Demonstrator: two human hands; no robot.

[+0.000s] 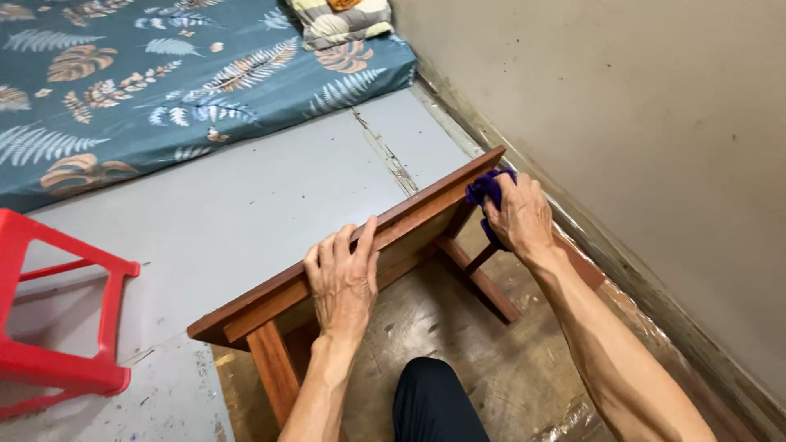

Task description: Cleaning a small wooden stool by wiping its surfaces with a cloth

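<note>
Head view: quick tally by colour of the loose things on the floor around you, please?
Brown: 1, wooden table on its side, left hand on its edge
Purple: 1, cloth under right hand
Red: 1, plastic stool
Total: 3

table (409, 219): smooth varnished wood | cloth (485, 188): soft purple fabric | stool (65, 360): glossy red plastic
</note>
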